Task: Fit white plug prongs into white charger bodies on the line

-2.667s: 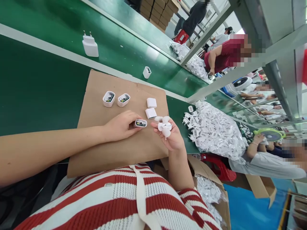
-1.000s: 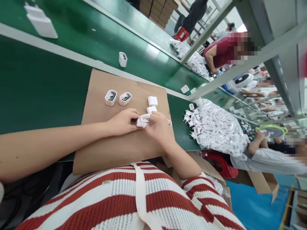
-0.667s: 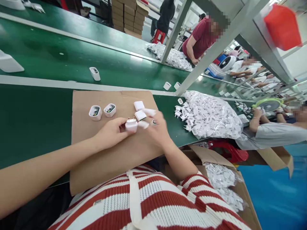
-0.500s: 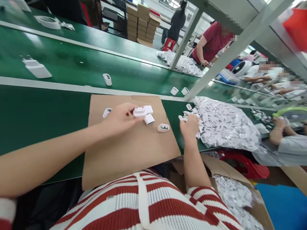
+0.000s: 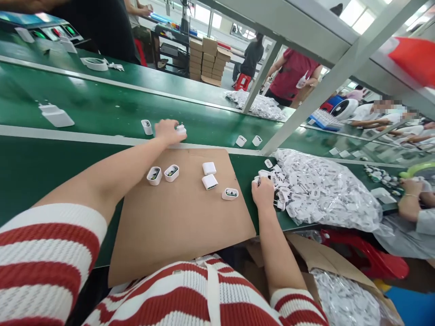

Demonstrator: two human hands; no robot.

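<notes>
My left hand reaches over the far edge of the cardboard sheet, its fingers closed on a white charger with prongs pointing up. At the sheet's right side, my right hand is closed on a white plug piece, partly hidden by the fingers. Beside it spill loose white plug pieces from a clear plastic bag. On the cardboard, two open white charger housings stand at left, two white housings lie near the middle, and another open housing is at right.
The green conveyor belt carries a white charger and several housings. A slanted metal post rises behind the bag. Co-workers sit at right; one hand is near. A carton of bagged parts stands below.
My left hand has carried the charger away from me, from above the cardboard to the belt. A second open housing now shows at left. My right hand stays by the loose pieces, its fingers more closed.
</notes>
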